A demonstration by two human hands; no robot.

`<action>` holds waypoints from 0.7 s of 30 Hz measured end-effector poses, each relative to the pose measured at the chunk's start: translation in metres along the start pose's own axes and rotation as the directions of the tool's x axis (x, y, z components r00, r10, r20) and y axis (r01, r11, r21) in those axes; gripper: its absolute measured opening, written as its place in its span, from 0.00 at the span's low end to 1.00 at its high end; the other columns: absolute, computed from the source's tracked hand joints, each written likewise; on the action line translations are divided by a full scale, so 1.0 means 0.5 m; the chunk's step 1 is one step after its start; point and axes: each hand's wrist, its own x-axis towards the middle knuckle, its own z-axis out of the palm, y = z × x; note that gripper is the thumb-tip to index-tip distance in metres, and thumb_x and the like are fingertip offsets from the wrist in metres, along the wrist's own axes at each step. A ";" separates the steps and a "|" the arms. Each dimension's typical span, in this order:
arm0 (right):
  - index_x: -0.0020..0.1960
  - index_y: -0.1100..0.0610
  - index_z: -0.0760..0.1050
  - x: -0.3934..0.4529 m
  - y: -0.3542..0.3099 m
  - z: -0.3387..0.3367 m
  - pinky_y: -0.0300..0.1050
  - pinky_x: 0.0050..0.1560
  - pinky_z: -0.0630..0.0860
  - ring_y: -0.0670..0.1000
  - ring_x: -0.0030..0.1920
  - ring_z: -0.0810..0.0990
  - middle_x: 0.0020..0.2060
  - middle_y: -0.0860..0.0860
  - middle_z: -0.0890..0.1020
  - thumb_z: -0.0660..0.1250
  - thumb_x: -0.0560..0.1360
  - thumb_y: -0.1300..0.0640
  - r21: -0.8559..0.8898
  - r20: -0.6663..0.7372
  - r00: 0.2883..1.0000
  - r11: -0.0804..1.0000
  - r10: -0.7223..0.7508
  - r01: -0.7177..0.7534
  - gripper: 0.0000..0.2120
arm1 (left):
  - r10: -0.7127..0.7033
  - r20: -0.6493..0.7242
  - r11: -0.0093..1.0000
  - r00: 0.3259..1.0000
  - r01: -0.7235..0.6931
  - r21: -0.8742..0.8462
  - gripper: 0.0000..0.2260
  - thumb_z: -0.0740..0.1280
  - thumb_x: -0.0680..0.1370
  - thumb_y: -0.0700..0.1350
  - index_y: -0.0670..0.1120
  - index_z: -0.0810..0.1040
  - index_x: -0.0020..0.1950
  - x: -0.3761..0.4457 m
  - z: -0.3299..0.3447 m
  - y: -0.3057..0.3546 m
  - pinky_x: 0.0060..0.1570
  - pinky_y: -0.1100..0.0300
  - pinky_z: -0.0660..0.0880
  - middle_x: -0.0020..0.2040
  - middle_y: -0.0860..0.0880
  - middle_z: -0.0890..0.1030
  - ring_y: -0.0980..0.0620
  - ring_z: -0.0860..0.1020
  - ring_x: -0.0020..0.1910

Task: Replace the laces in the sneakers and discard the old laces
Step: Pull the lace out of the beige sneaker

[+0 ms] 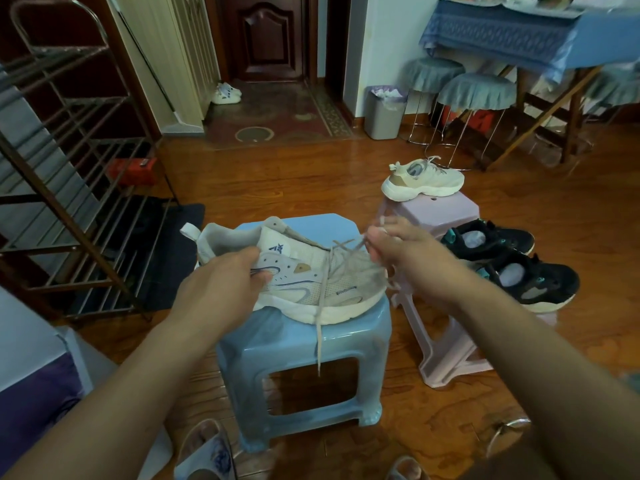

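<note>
A cream sneaker (311, 282) with blue trim lies tilted on a light blue plastic stool (301, 351). My left hand (221, 282) grips its heel side, thumb on the outer wall. My right hand (398, 251) pinches the old grey lace (323, 306) near the toe end of the eyelets. One loose end of that lace hangs down over the sole and the stool front. The matching cream sneaker (424, 180), still laced, stands on a pink stool (436, 216) behind.
A pair of black sneakers (519, 261) lies on the floor to the right of the pink stool. A grey waste bin (384, 112) stands by the far wall. A metal shoe rack (69, 168) fills the left. Slippers sit by my feet.
</note>
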 end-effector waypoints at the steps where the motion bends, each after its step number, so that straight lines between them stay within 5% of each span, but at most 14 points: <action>1: 0.38 0.56 0.80 0.007 0.000 0.026 0.55 0.67 0.71 0.48 0.62 0.77 0.60 0.45 0.79 0.63 0.81 0.46 0.141 -0.009 1.000 0.990 -0.017 0.019 0.19 | 0.000 0.005 1.000 1.000 0.000 0.006 0.09 0.60 0.84 0.58 0.56 0.71 0.49 0.001 -0.001 0.000 0.45 0.50 0.76 0.42 0.57 0.74 0.52 0.76 0.44; 3: 0.42 0.65 0.78 0.018 -0.001 0.081 0.54 0.70 0.70 0.51 0.66 0.77 0.57 0.51 0.83 0.62 0.82 0.51 0.520 0.079 0.997 0.853 0.007 -0.047 0.19 | -0.002 0.010 1.000 1.000 0.002 0.017 0.08 0.59 0.84 0.58 0.56 0.71 0.50 0.002 -0.002 0.001 0.45 0.49 0.76 0.41 0.57 0.73 0.51 0.76 0.45; 5: 0.37 0.61 0.73 0.026 0.003 0.106 0.57 0.66 0.74 0.57 0.52 0.83 0.38 0.55 0.82 0.62 0.83 0.53 0.750 0.106 0.991 0.648 0.077 -0.131 0.18 | -0.010 0.005 1.000 1.000 0.009 0.027 0.08 0.59 0.84 0.58 0.56 0.71 0.51 0.000 -0.002 0.005 0.43 0.51 0.74 0.41 0.58 0.73 0.54 0.74 0.42; 8: 0.40 0.57 0.73 0.046 0.020 0.044 0.54 0.56 0.82 0.49 0.30 0.76 0.30 0.50 0.74 0.63 0.83 0.54 0.851 -0.162 0.915 0.522 0.370 -0.061 0.14 | -0.019 -0.025 0.998 0.999 0.020 0.063 0.09 0.58 0.84 0.58 0.56 0.70 0.50 -0.004 0.001 0.009 0.41 0.52 0.71 0.40 0.57 0.73 0.54 0.72 0.40; 10: 0.46 0.56 0.74 0.048 0.045 -0.054 0.44 0.42 0.81 0.47 0.32 0.77 0.36 0.50 0.78 0.62 0.82 0.55 0.791 -0.440 0.728 0.611 0.526 0.037 0.08 | -0.022 -0.044 0.997 0.999 0.025 0.075 0.09 0.58 0.84 0.58 0.55 0.70 0.49 -0.007 0.004 0.011 0.42 0.52 0.71 0.40 0.56 0.73 0.52 0.72 0.41; 12: 0.44 0.53 0.72 0.035 0.077 -0.133 0.42 0.34 0.74 0.46 0.34 0.75 0.42 0.52 0.76 0.61 0.81 0.56 0.603 -0.642 0.570 0.797 0.512 -0.036 0.08 | -0.023 -0.053 0.997 0.998 0.027 0.077 0.09 0.58 0.84 0.58 0.56 0.70 0.50 -0.008 0.004 0.012 0.42 0.52 0.71 0.41 0.55 0.74 0.50 0.73 0.42; 13: 0.43 0.54 0.71 0.031 0.094 -0.149 0.42 0.34 0.72 0.47 0.34 0.74 0.43 0.55 0.76 0.60 0.81 0.55 0.432 -0.706 0.561 0.891 0.432 -0.142 0.09 | -0.019 -0.053 0.997 0.998 0.023 0.076 0.09 0.58 0.84 0.58 0.56 0.70 0.50 -0.009 0.004 0.012 0.43 0.51 0.72 0.42 0.55 0.75 0.50 0.74 0.43; 15: 0.45 0.56 0.74 0.033 0.109 -0.141 0.44 0.37 0.71 0.51 0.37 0.76 0.42 0.59 0.78 0.59 0.83 0.53 -0.061 -0.671 0.717 0.950 0.188 -0.306 0.12 | -0.010 -0.049 0.998 0.999 0.013 0.066 0.09 0.58 0.84 0.58 0.55 0.70 0.49 -0.008 0.006 0.009 0.42 0.51 0.74 0.42 0.55 0.76 0.51 0.75 0.42; 17: 0.47 0.54 0.75 0.036 0.081 -0.089 0.46 0.39 0.73 0.52 0.40 0.78 0.40 0.53 0.79 0.60 0.84 0.50 -0.473 -0.363 0.931 0.867 -0.029 -0.157 0.11 | -0.009 -0.039 0.998 0.999 0.011 0.054 0.09 0.58 0.84 0.58 0.56 0.70 0.49 -0.007 0.005 0.007 0.41 0.52 0.75 0.41 0.56 0.76 0.52 0.76 0.42; 18: 0.47 0.54 0.76 0.036 0.061 -0.059 0.48 0.40 0.75 0.50 0.41 0.78 0.41 0.50 0.78 0.61 0.83 0.48 -0.592 -0.191 0.976 0.806 -0.108 -0.026 0.12 | -0.010 -0.035 0.999 0.999 0.011 0.052 0.09 0.58 0.84 0.58 0.56 0.71 0.49 -0.007 0.005 0.007 0.40 0.52 0.75 0.41 0.56 0.76 0.52 0.76 0.41; 21: 0.59 0.54 0.77 0.039 0.022 0.013 0.50 0.50 0.77 0.49 0.50 0.78 0.51 0.46 0.78 0.64 0.77 0.34 -0.836 0.136 0.977 0.510 -0.164 0.202 0.25 | -0.013 -0.029 0.998 1.000 0.014 0.060 0.08 0.58 0.84 0.58 0.56 0.71 0.50 -0.007 0.003 0.011 0.39 0.53 0.73 0.42 0.56 0.76 0.52 0.75 0.41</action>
